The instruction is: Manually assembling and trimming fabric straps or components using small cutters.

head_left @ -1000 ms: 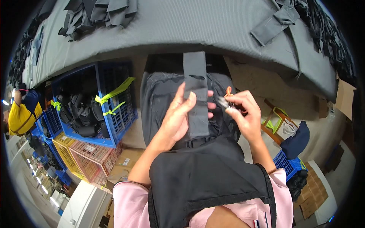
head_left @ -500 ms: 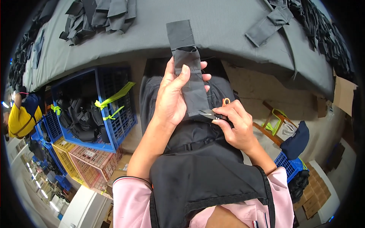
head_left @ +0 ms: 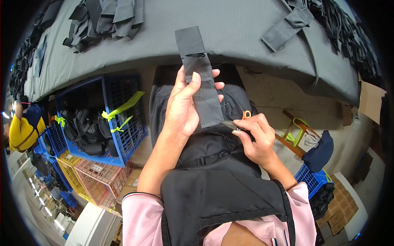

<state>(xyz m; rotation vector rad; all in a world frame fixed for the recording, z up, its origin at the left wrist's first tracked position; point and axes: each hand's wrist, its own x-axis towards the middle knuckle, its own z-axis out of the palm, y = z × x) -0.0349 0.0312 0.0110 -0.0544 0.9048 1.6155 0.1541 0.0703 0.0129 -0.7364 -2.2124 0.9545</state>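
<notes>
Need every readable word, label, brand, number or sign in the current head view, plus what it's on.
None can be read.
Label on the pink crate: too small to read.
Strip: no lettering shows.
Scissors: mostly hidden by the right hand, no marking legible.

Compared with a second ago, the grey fabric strip [head_left: 210,102] has moved farther and left, its far end now tilted left and overlapping the bench [head_left: 162,35] in view. The left hand [head_left: 182,108] has shifted left. The right hand [head_left: 259,137] has come nearer, bringing the scissors [head_left: 246,115] from apart to the strip's near right corner.
</notes>
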